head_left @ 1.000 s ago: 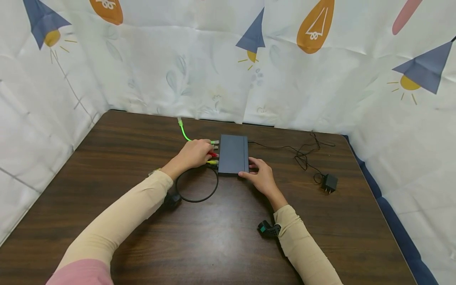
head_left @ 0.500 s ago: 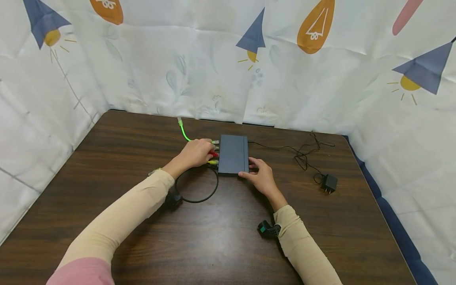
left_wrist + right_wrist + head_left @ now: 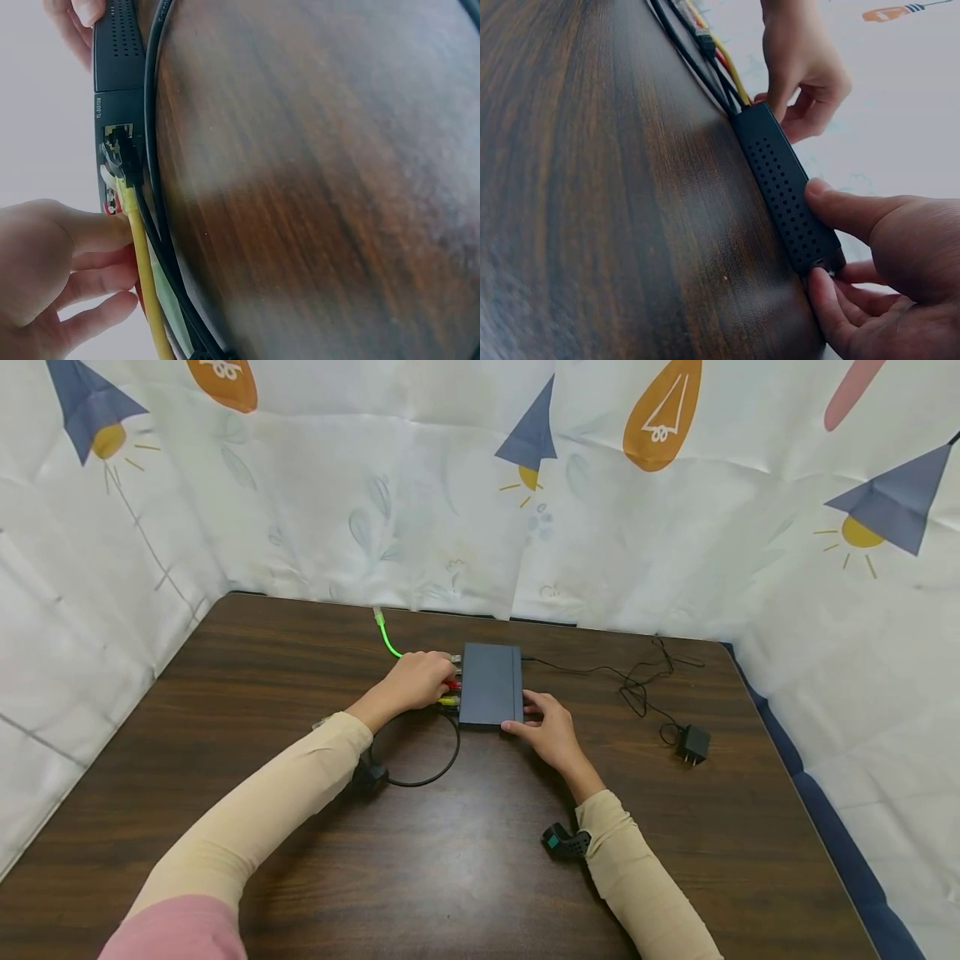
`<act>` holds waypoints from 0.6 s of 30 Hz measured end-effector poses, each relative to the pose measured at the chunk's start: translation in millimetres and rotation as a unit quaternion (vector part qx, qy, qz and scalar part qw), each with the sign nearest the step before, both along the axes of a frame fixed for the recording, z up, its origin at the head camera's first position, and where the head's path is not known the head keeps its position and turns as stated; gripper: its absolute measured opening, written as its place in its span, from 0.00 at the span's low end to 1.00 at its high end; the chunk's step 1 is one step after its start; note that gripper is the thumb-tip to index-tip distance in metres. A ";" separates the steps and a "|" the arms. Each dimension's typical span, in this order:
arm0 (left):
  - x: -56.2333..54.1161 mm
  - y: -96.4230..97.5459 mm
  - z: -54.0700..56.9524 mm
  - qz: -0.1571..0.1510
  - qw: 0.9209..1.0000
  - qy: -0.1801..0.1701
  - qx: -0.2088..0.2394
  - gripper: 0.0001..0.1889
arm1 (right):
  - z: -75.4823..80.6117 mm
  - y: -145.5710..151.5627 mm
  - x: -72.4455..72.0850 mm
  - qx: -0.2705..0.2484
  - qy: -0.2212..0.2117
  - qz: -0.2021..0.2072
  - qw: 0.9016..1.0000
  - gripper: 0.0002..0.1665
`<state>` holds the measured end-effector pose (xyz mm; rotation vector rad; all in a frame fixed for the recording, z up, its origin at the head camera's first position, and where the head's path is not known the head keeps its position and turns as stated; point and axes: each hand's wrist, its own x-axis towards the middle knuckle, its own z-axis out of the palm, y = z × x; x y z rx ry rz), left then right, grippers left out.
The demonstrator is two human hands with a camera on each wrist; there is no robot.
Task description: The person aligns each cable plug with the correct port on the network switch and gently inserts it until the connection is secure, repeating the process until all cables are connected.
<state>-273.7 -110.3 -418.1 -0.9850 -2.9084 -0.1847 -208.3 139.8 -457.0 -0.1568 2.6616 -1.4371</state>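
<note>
A dark network switch (image 3: pixel 491 681) lies flat on the brown table, with network cables along its left side. At that side my left hand (image 3: pixel 411 683) pinches the red network cable (image 3: pixel 453 685) by its plug, right at the ports. Beside these fingers in the left wrist view runs a yellow cable (image 3: pixel 151 292), and a black plug (image 3: pixel 124 160) sits in the neighbouring port. The red cable is mostly hidden behind the hand. My right hand (image 3: pixel 552 732) grips the switch's near right corner, thumb (image 3: pixel 838 206) on one side and fingers around the end.
A loose green cable end (image 3: pixel 385 631) points toward the back of the table. A black cable loop (image 3: pixel 415 784) lies in front of the left hand. Thin cord runs from the switch to a power adapter (image 3: pixel 693 744) on the right. A printed curtain (image 3: pixel 450 510) hangs behind.
My left hand has edged slightly right toward the switch with the red cable's plug, and the left forearm has shifted along. My right hand and the switch have stayed in place.
</note>
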 end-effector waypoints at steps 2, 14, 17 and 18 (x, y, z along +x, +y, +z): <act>-0.2 0.7 0.2 -0.006 1.000 0.005 -0.003 0.11 | 0.2 0.1 -0.4 0.002 0.004 0.003 1.000 0.43; -6.6 -0.8 -3.8 -0.031 0.999 -0.015 0.009 0.15 | 2.0 2.3 0.2 0.004 0.014 0.011 1.000 0.43; -5.6 -2.5 -3.4 -0.029 0.999 -0.024 0.013 0.12 | 1.2 2.0 0.4 0.004 0.010 0.013 1.000 0.43; -5.1 -3.0 -2.8 -0.026 0.999 -0.026 0.013 0.10 | 0.7 1.8 0.4 0.003 0.008 0.013 1.000 0.43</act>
